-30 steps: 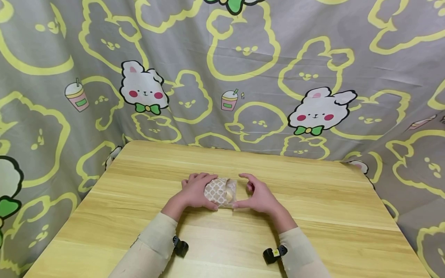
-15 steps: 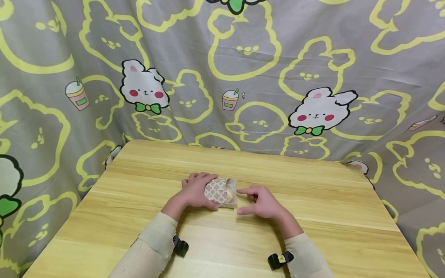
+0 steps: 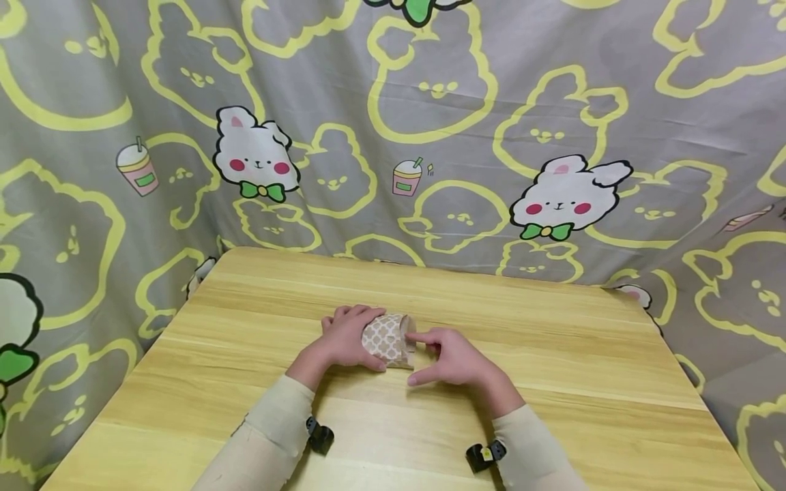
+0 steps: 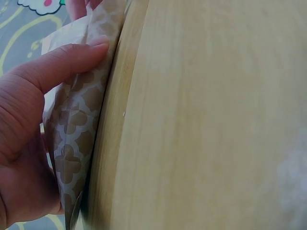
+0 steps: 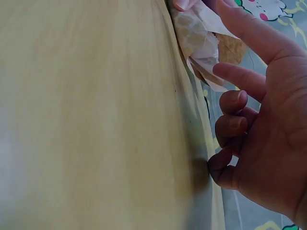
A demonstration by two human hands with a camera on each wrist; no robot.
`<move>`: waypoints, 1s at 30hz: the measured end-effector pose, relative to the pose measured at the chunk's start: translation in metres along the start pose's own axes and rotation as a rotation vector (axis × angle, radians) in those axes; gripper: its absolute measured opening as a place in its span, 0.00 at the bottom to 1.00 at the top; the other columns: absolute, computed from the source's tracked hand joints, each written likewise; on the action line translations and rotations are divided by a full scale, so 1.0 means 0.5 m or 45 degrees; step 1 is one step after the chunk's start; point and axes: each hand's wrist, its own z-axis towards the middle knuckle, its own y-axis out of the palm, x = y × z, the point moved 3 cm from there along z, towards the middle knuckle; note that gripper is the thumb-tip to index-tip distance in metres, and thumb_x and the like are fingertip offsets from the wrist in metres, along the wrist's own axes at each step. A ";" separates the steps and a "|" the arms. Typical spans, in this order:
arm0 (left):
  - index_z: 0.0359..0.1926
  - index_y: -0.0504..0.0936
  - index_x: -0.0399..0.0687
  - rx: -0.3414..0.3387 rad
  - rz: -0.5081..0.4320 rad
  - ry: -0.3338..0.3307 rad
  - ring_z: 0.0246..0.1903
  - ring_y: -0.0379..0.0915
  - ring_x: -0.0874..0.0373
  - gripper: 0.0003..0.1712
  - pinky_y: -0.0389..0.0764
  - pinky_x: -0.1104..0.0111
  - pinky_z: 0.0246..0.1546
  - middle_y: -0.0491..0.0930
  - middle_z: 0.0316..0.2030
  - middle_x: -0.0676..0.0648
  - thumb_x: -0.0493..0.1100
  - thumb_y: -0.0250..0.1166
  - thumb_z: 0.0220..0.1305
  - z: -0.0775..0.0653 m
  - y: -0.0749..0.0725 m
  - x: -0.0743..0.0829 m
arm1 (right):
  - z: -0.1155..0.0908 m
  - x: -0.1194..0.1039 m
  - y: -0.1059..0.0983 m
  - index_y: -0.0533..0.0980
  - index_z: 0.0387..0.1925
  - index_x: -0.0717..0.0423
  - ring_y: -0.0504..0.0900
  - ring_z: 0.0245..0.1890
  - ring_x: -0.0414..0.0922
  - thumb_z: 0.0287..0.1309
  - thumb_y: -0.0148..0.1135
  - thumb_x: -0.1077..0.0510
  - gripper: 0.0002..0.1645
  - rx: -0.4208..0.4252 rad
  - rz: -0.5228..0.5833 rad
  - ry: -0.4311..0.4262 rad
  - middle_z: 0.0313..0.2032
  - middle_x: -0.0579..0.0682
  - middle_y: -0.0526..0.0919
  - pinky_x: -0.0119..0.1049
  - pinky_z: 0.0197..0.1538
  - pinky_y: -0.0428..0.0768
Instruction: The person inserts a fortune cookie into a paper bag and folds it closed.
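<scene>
A tan paper bag [image 3: 385,337] with a white lattice pattern lies near the middle of the wooden table, its mouth facing right. My left hand [image 3: 345,341] grips it from the left, thumb along the near side and fingers at the far side. In the left wrist view the thumb [image 4: 72,60] presses on the patterned paper. My right hand [image 3: 457,358] is at the bag's mouth, index finger stretched out and touching the paper edge. Its thumb is apart from the bag, and the other fingers are curled in loosely. Something brown [image 5: 231,49] shows at the mouth in the right wrist view; its kind is unclear.
The wooden table [image 3: 552,354] reaches back to a grey curtain [image 3: 344,82] printed with yellow outlines and white rabbits. More curtain hangs at both sides. Small black cameras sit on the left wrist [image 3: 320,435] and the right wrist [image 3: 485,455].
My right hand drew back from the bag's mouth, then came left again with its index finger extended. The paper edge at the mouth is now bent inward. My left hand has stayed in place.
</scene>
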 end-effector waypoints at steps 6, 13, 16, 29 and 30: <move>0.74 0.66 0.62 -0.003 0.004 -0.001 0.65 0.54 0.38 0.64 0.57 0.43 0.54 0.66 0.67 0.47 0.66 0.83 0.33 0.000 -0.001 0.008 | 0.010 -0.014 0.006 0.74 0.67 0.51 0.76 0.45 0.45 0.38 0.81 0.35 0.54 -0.054 -0.066 0.032 0.54 0.48 0.81 0.40 0.49 0.75; 0.74 0.65 0.62 -0.014 0.008 0.002 0.65 0.53 0.38 0.64 0.56 0.43 0.55 0.65 0.68 0.46 0.65 0.83 0.34 0.003 -0.002 0.018 | 0.023 -0.018 0.009 0.74 0.67 0.50 0.74 0.58 0.42 0.35 0.79 0.29 0.58 -0.085 -0.182 0.078 0.61 0.47 0.78 0.41 0.60 0.71; 0.74 0.66 0.61 0.000 0.002 0.008 0.65 0.53 0.38 0.63 0.56 0.42 0.54 0.66 0.67 0.46 0.64 0.83 0.33 0.004 -0.001 0.020 | 0.027 -0.020 0.009 0.74 0.67 0.48 0.76 0.56 0.41 0.35 0.78 0.28 0.57 -0.090 -0.196 0.070 0.59 0.46 0.79 0.41 0.59 0.72; 0.77 0.61 0.59 0.030 0.030 -0.060 0.63 0.59 0.40 0.66 0.54 0.43 0.60 0.68 0.65 0.43 0.78 0.74 0.37 -0.008 -0.007 0.025 | 0.001 0.004 -0.009 0.72 0.69 0.47 0.65 0.26 0.42 0.46 0.80 0.40 0.49 0.087 0.062 0.063 0.26 0.53 0.68 0.35 0.30 0.65; 0.77 0.61 0.58 0.034 0.037 -0.079 0.62 0.61 0.40 0.66 0.55 0.43 0.60 0.69 0.64 0.43 0.79 0.71 0.39 -0.011 -0.008 0.026 | -0.002 0.008 -0.010 0.72 0.69 0.48 0.64 0.25 0.42 0.47 0.79 0.41 0.48 0.105 0.079 0.068 0.25 0.53 0.67 0.34 0.29 0.64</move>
